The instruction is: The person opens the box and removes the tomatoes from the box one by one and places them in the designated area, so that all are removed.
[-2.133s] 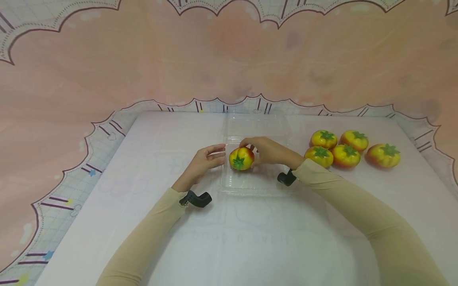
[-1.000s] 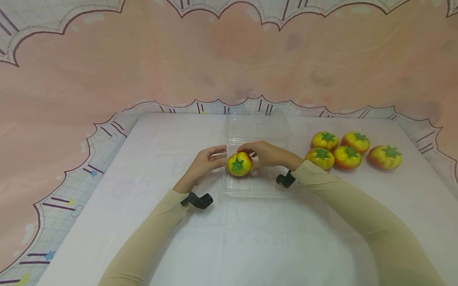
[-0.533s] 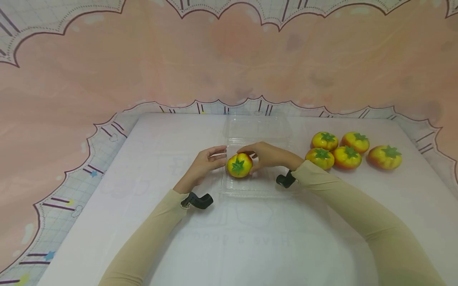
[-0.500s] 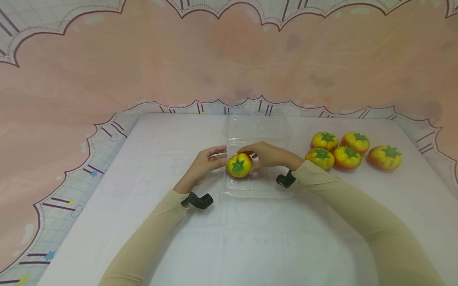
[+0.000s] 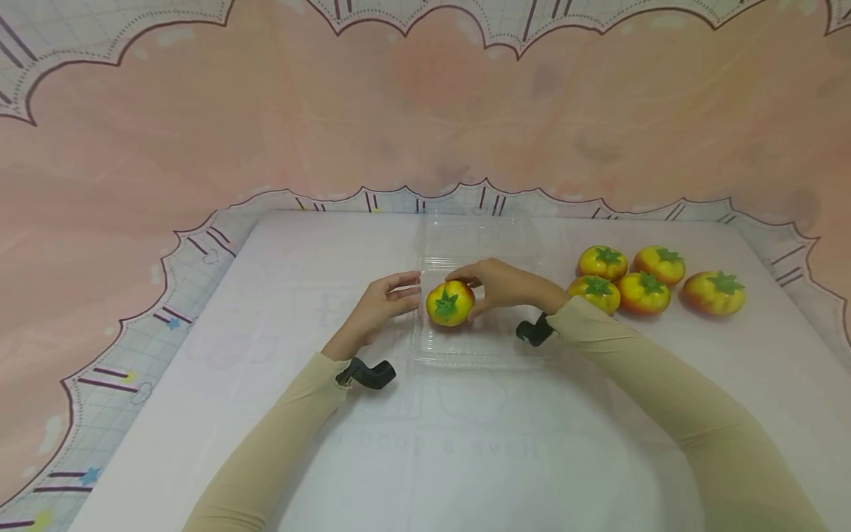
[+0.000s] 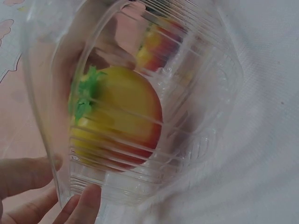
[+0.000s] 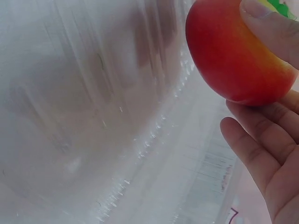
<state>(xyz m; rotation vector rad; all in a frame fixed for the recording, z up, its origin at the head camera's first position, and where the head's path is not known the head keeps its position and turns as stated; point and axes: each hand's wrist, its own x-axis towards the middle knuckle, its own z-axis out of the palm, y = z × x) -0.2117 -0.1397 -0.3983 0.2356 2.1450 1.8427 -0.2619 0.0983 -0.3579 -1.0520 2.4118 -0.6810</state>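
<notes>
My right hand [image 5: 508, 284] grips a yellow-and-red tomato [image 5: 450, 304] with a green star-shaped top. In the right wrist view the thumb lies over the tomato [image 7: 233, 51] and the fingers are beneath it. It is held over the left part of an open clear plastic container [image 5: 479, 351]. At the container's left rim, my left hand [image 5: 379, 304] has its thumb and fingers on either side of the thin edge, pinching it. The left wrist view shows the tomato [image 6: 126, 112] through the ribbed clear wall; whether it touches the container floor is hidden.
Several similar tomatoes [image 5: 643, 294] sit in a group on the white table [image 5: 439, 473], right of the container. The raised clear lid [image 5: 479, 235] stands at the back. Behind the table hangs a pink patterned cloth [image 5: 399, 103].
The tomato in my right hand first came down and toward me, then shifted slightly right and away. My left hand stays at the container's left rim. The other tomatoes have not moved.
</notes>
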